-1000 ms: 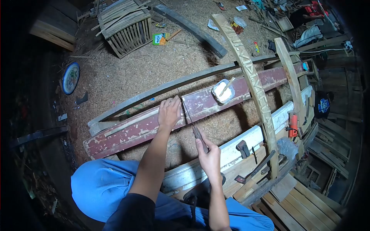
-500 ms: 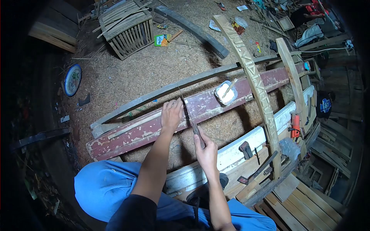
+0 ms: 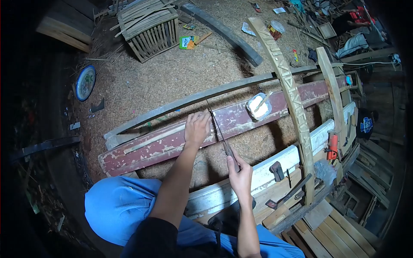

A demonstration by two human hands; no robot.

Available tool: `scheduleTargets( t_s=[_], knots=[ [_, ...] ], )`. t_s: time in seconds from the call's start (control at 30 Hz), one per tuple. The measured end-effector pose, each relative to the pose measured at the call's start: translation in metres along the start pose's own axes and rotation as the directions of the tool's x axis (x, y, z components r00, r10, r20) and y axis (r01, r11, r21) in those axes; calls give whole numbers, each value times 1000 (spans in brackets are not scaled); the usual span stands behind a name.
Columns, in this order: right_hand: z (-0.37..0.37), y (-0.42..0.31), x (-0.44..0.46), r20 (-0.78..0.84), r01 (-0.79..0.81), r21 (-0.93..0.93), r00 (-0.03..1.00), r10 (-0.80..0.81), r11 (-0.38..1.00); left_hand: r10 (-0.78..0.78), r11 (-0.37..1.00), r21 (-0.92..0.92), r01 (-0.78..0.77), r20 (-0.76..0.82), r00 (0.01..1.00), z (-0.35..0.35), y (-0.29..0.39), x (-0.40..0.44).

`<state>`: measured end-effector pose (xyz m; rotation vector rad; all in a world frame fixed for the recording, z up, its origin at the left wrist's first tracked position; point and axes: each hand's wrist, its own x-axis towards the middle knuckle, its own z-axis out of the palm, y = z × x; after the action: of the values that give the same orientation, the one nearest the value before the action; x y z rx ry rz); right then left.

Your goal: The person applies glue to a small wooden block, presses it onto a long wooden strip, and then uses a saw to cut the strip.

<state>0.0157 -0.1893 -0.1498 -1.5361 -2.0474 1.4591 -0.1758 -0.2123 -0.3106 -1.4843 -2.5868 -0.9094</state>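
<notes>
My right hand (image 3: 238, 170) is closed around the handle of a handsaw (image 3: 219, 128). Its thin dark blade, seen nearly edge-on, points away from me across the worn red plank (image 3: 150, 154). Just left of the blade, my left hand (image 3: 198, 129) has its fingers curled together over the end of a narrow wooden strip (image 3: 148, 141) lying along that plank. Its fingertips are close to the blade; whether they touch it I cannot tell. To the right of the saw, a clear plastic tub (image 3: 259, 106) of white stuff with a stick in it sits on the plank.
A carved curved beam (image 3: 286, 81) crosses the planks on the right. Nearer me, a white-painted beam (image 3: 269, 172) carries a dark block (image 3: 276, 171). An orange power tool (image 3: 332, 146) lies farther right. A slatted crate (image 3: 148, 32) stands at the back. Another person (image 3: 365, 122) is at the right edge.
The saw and my right hand have drawn back slightly towards me and to the right relative to the plank, showing more blade. My left hand stays on the strip. The whole view has shifted a little.
</notes>
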Motion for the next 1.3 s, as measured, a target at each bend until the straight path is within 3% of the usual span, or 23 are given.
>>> scheduleTargets(
  t_s=[0.03,0.13,0.23,0.3,0.4,0.5,0.6,0.83,0.97,1.07,1.13,1.2,1.3],
  knots=[
    [-1,-1,1,-8,10,-4,1000,-10,1000,-39,998,54,33,103,994,-1,0,-1],
    [5,-1,5,-11,-47,-2,999,47,999,-57,997,64,49,123,991,-4,3,2],
    [5,1,-1,-49,89,-27,995,-91,996,-40,999,40,37,77,996,0,-2,-2],
    [-6,0,-8,-15,62,-8,998,-62,998,6,1000,-31,-7,-31,1000,3,-1,0],
    [-3,1,-4,3,-11,16,1000,11,1000,-17,999,-36,17,-6,1000,-2,2,2],
    [6,-8,13,-23,47,-83,999,-49,995,-17,999,-41,16,-18,1000,-1,2,2],
    [1,-3,7,-8,36,33,999,-36,999,33,999,-39,-33,-11,999,-1,0,1],
    [31,-5,38,-35,62,27,998,-61,998,-1,1000,4,1,68,998,3,-1,-3],
    [4,6,9,-24,37,74,999,-36,997,-3,1000,7,3,73,997,7,-6,-4],
    [7,6,4,-41,42,-2,998,-42,999,-10,1000,20,8,98,995,2,-2,-1],
    [16,-1,21,-19,13,21,1000,-13,1000,-3,1000,26,1,84,996,1,-4,-1],
    [22,3,37,15,4,-70,1000,-3,998,3,1000,23,-4,69,998,2,-1,-2],
    [11,12,17,-21,91,-48,996,-92,995,7,999,-33,-7,-3,1000,3,-2,2]
  ],
)
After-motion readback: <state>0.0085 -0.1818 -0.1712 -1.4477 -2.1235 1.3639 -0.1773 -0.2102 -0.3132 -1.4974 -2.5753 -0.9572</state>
